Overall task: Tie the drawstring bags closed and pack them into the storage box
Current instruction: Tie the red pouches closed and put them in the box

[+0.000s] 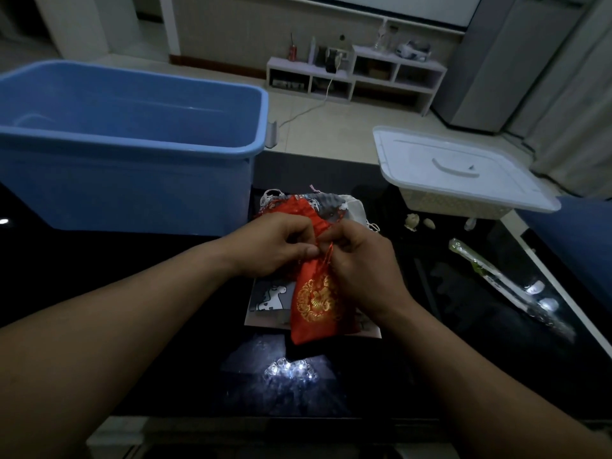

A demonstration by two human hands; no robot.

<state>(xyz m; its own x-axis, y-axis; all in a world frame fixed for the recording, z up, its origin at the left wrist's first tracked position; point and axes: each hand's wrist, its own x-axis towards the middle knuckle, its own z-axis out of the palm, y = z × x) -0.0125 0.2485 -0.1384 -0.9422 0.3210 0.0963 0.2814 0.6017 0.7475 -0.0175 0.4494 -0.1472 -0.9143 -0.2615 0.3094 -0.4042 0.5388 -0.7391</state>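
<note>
Red bag (316, 303) lies just below left hand (275, 245) and right hand (361, 260), fingers (309, 250) pinching drawstring (328, 256).

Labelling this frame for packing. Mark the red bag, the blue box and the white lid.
red bag (314, 303): head view, on its gold emblem.
blue box (126, 190): head view, on its near outer wall.
white lid (427, 150): head view, on the flat top beside its handle.

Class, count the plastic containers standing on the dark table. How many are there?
2. The open blue storage box stands at the far left; the white basket, with its lid on, stands at the far right. None seems hidden.
</note>
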